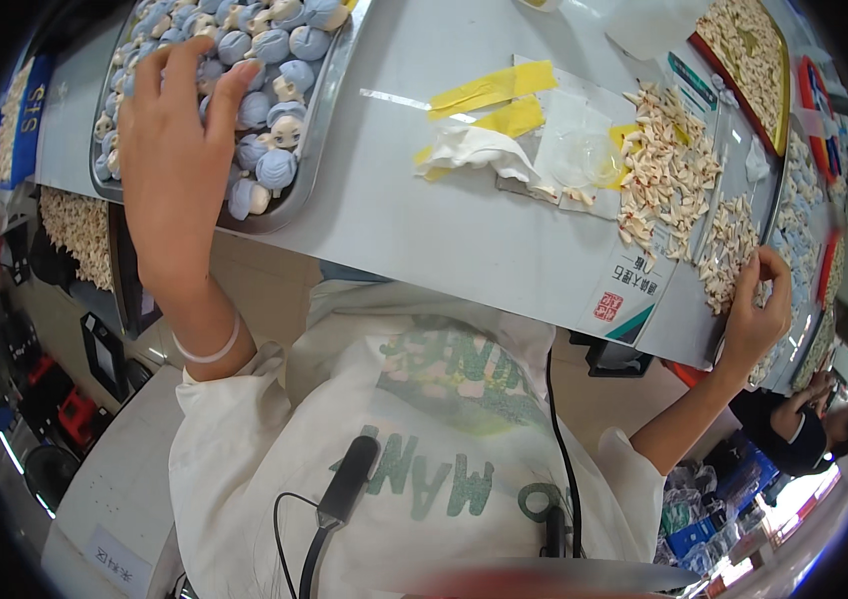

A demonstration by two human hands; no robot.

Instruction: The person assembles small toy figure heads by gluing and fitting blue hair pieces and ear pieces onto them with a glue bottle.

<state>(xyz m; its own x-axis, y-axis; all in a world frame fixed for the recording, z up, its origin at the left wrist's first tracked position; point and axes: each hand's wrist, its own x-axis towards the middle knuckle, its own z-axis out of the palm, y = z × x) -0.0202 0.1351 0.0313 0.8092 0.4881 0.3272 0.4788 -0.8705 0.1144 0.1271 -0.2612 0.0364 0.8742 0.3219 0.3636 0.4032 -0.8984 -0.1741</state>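
My left hand (172, 140) reaches over a metal tray (319, 165) at the left, full of small doll heads (269, 47) with blue hair and pale faces. Its thumb and fingers are apart, with the fingertips among the heads; I see nothing gripped. At the table's right edge, my right hand (758, 314) has its fingers bent together in a pinch beside a heap of small cream-coloured pieces (730, 245). Whatever sits between those fingertips is too small to make out. A larger pile of the same pieces (668, 165) lies just left of it.
Yellow tape strips (494, 88), a crumpled white tissue (479, 150) and a clear round plastic piece (588, 158) lie mid-table. A red-rimmed tray (743, 60) of cream pieces stands far right. A blue bin (29, 125) is at far left. Another person (803, 429) is at right.
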